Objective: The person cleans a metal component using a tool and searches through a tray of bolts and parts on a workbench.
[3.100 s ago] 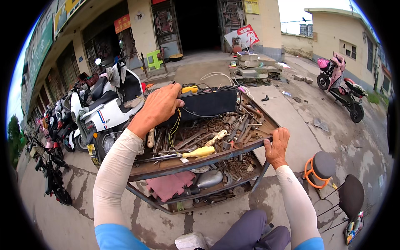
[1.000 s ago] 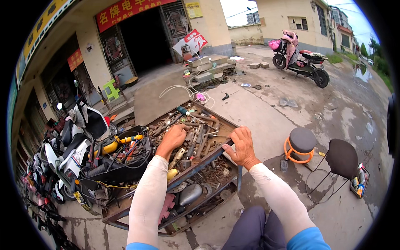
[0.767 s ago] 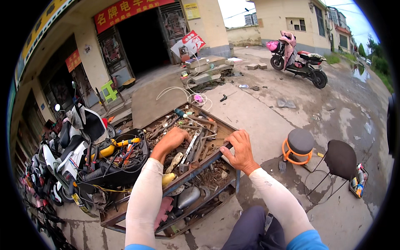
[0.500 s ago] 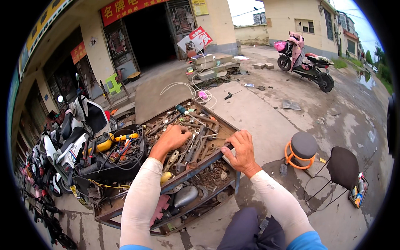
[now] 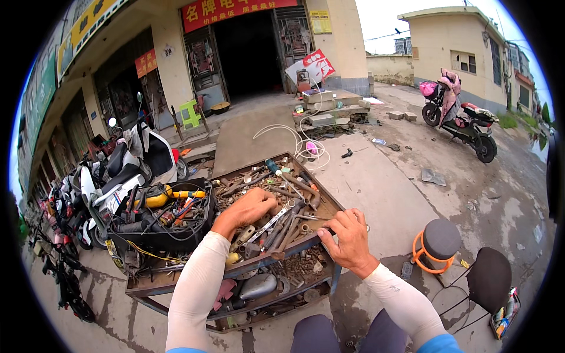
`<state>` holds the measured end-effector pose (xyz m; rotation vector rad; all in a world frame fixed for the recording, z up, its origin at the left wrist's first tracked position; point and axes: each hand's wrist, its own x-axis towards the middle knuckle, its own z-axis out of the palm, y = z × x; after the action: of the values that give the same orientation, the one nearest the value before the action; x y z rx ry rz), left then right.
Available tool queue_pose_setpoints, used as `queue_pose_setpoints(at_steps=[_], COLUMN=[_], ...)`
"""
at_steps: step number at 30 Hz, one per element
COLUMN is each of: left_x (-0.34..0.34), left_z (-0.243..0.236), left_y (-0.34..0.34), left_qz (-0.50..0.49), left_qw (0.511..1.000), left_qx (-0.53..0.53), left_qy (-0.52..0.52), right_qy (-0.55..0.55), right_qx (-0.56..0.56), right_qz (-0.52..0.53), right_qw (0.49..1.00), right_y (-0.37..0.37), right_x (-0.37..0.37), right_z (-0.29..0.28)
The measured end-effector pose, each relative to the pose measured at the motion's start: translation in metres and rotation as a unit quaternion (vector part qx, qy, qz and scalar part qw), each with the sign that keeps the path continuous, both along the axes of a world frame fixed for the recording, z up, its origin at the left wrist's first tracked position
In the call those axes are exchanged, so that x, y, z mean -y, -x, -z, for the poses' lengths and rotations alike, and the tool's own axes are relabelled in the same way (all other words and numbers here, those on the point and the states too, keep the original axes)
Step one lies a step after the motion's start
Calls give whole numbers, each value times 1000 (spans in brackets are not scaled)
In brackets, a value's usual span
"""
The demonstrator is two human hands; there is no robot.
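Note:
My left hand [image 5: 250, 207] reaches over the top tray of a metal tool cart [image 5: 235, 272], palm down with fingers curled into the loose tools. Its fingertips are hidden, so what they hold, if anything, cannot be seen. Close beside it a silver wrench [image 5: 271, 221] lies slantwise across the pile, its ring end toward the middle. Dark, rusty hand tools [image 5: 288, 230] lie to its right. At the tray's right corner my right hand [image 5: 348, 238] is closed over the rim, thumb along the near edge. A screwdriver with a green handle [image 5: 273, 167] lies at the tray's far side.
A black bin [image 5: 170, 226] of cables and yellow tools stands left of the tray, with parked scooters [image 5: 109, 188] beyond. On the right are an orange-legged stool [image 5: 436, 244] and a dark chair [image 5: 489, 275]. White hose [image 5: 288, 130] coils on the ground behind the cart.
The view has swung left, so the scene sits farther right. My left hand stays over the tools, and the silver wrench shows more fully. My right hand remains at the tray corner.

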<state>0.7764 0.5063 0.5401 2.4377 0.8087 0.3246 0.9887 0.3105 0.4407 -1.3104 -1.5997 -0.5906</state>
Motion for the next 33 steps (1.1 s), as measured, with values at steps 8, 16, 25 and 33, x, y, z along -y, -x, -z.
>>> queue_pose_setpoints(at_steps=[8, 16, 25, 33], left_x=[-57, -77, -61, -57], left_z=[40, 53, 45, 37], left_y=[17, 22, 11, 5], left_qz=[-262, -249, -288, -313], left_qw=[920, 930, 917, 907], left_qx=[25, -108, -173, -149], left_qy=[-289, -247, -217, -239], right_qy=[148, 69, 79, 47], right_qx=[104, 45, 49, 45], right_qz=[-25, -70, -58, -56], right_qw=[983, 994, 994, 996], right_y=[-18, -22, -19, -20], right_x=[-37, -49, -46, -47], right_z=[-41, -26, -26, -23])
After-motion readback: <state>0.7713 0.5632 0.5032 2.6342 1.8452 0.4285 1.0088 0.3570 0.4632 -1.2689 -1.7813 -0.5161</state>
